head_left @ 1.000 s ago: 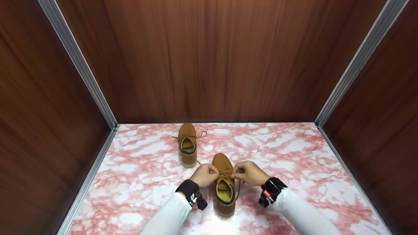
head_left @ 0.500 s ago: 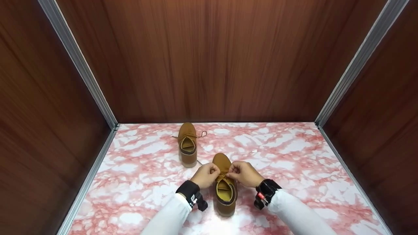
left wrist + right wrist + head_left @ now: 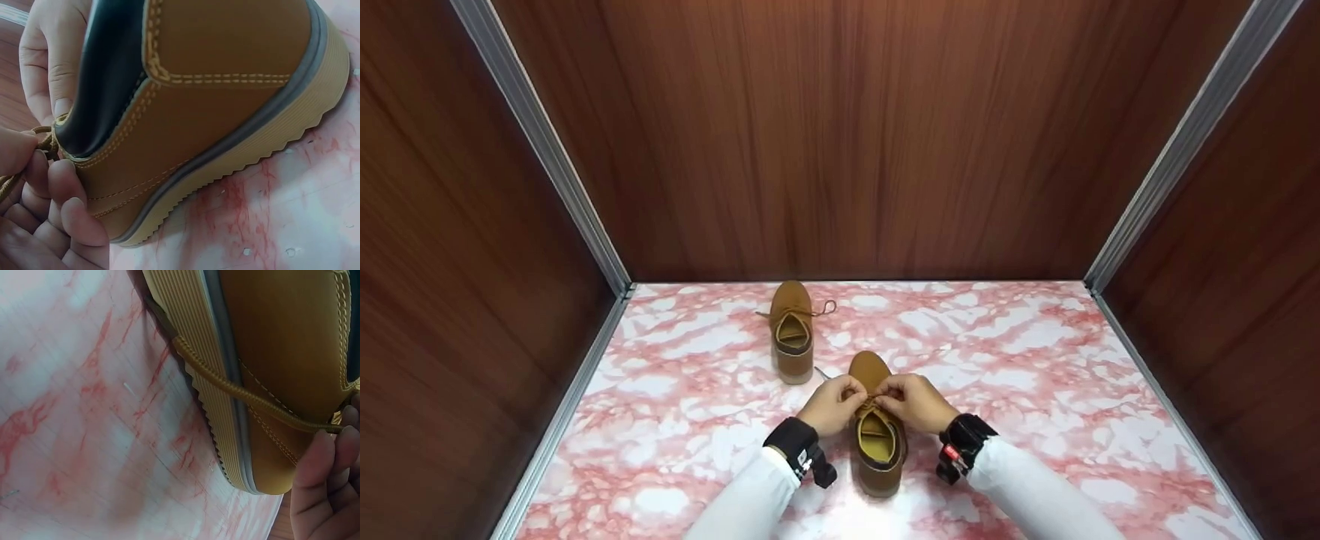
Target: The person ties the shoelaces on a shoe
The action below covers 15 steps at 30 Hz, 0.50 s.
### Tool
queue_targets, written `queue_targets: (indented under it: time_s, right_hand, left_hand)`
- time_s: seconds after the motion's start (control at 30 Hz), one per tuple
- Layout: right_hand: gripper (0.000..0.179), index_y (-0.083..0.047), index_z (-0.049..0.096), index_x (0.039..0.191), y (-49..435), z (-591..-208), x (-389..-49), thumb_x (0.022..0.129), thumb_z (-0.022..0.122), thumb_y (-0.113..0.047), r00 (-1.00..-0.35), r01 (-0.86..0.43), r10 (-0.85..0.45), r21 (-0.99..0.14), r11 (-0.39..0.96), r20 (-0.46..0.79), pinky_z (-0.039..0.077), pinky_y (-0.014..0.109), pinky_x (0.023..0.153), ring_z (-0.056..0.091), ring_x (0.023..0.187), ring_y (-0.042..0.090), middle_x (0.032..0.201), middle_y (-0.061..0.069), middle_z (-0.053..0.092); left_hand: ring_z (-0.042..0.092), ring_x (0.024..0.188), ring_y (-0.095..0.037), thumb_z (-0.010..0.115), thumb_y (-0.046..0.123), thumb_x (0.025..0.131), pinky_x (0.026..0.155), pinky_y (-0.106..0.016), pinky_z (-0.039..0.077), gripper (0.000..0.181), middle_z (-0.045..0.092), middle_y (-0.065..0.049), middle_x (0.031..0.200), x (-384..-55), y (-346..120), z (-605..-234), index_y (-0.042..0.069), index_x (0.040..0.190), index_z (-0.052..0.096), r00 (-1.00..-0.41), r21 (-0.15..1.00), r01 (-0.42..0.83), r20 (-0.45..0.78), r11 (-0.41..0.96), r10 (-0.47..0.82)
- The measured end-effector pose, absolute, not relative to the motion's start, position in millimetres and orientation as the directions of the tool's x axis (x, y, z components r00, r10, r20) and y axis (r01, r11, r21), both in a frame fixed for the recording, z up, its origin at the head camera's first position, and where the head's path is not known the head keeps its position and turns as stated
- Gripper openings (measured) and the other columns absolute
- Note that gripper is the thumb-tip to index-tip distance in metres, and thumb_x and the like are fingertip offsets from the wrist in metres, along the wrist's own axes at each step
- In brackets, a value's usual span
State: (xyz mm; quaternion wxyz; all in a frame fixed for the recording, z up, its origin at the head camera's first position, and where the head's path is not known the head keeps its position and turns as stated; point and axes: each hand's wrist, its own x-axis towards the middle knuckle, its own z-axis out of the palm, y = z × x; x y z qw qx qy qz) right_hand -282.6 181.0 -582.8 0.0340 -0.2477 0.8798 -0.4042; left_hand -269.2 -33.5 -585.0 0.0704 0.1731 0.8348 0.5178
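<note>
A tan lace-up shoe (image 3: pixel 879 480) stands upright between the two hands, toe pointing away. At its lacing, my left hand (image 3: pixel 831 406) pinches a brown shoelace (image 3: pixel 8 187) between thumb and fingertips. From the other side my right hand (image 3: pixel 916 405) pinches the lace too, close to the left fingertips. In the right wrist view a lace end (image 3: pixel 225 385) runs from the right fingers down across the shoe's side and sole. The knot area is partly covered by the fingers.
A matching tan shoe (image 3: pixel 793 364) stands farther back to the left, its laces spread to both sides. Red-and-white marbled surface (image 3: pixel 1035 375) lies beneath. Wood-grain panels (image 3: pixel 840 142) with metal edge strips (image 3: pixel 547 150) enclose the back and sides.
My right hand has moved left over the shoe, closer to the left hand. The left hand has stayed nearly in place, and both shoes stand where they were.
</note>
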Motion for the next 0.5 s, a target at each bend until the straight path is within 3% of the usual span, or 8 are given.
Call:
queue_targets:
  time_s: [0.13, 0.5]
  right_hand:
    - [0.007, -0.010, 0.070, 0.089, 179.0, -581.9, -280.8, 0.093, 0.072, -0.005, -0.885, -0.398, -0.445, -0.724, 0.564, 0.140, 0.050, 0.017, 0.062, 0.057, 0.067, 0.000, 0.078, 0.001, 0.069]
    - [0.015, -0.015, 0.061, 0.084, 174.5, -586.9, -279.2, 0.093, 0.072, -0.010, -0.884, -0.454, -0.407, -0.634, 0.626, 0.231, 0.045, 0.019, 0.057, 0.050, 0.062, 0.000, 0.071, -0.007, 0.059]
  left_hand:
    - [0.051, 0.062, -0.007, 0.062, 0.013, 0.104, 0.058, -0.021, 0.045, 0.011, 0.053, 0.006, 0.077, -269.2, -35.2, -586.2, 0.003, 0.101, 0.066, -0.931, 0.914, 0.172, 0.030, 0.367, 0.363]
    - [0.058, 0.063, -0.013, 0.065, 0.014, 0.102, 0.056, -0.019, 0.047, 0.016, 0.059, 0.003, 0.079, -269.9, -37.2, -585.9, 0.000, 0.099, 0.070, -0.916, 0.921, 0.156, -0.001, 0.357, 0.401]
